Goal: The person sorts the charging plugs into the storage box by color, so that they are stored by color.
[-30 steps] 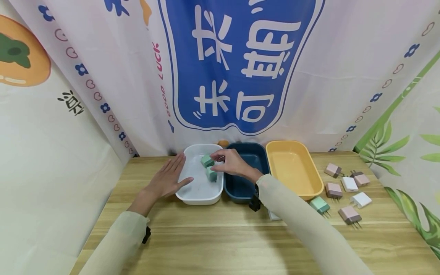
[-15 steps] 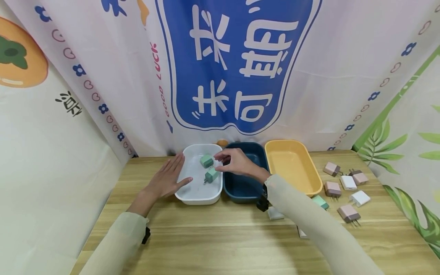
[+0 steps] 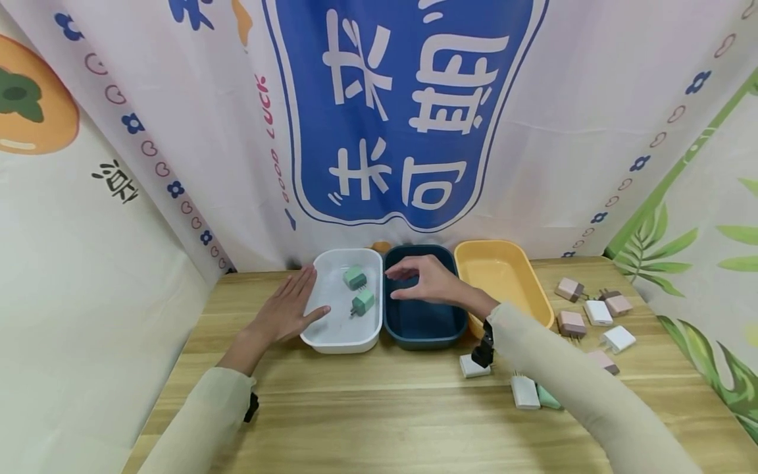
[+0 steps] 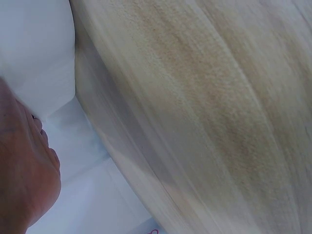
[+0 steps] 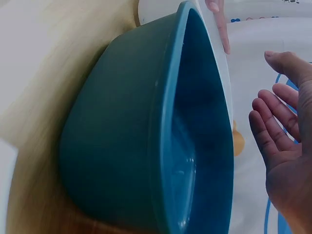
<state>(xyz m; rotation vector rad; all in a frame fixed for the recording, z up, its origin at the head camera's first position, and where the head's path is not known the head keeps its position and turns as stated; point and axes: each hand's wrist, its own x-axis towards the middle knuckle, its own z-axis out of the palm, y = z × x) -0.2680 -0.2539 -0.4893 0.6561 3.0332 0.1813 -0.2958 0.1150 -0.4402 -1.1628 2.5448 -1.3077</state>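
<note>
Two green charger plugs lie in the white tray at the left of the row of trays. My left hand rests with fairly straight fingers on that tray's left rim, thumb reaching over the inside. Above the dark blue tray hovers my right hand, fingers loosely bent and thumb apart, nothing between them. In the right wrist view the same right hand shows an empty palm beside the blue tray. Only part of the left hand appears in the left wrist view.
A yellow tray stands at the right end of the row. Several pink and white charger plugs are scattered on the right of the wooden table. Near my right forearm lie white plugs and a partly hidden green plug.
My right hand has moved right, away from the green plugs in the white tray to above the dark blue tray. The nearer green plug has tipped over. My left hand has stayed put.
</note>
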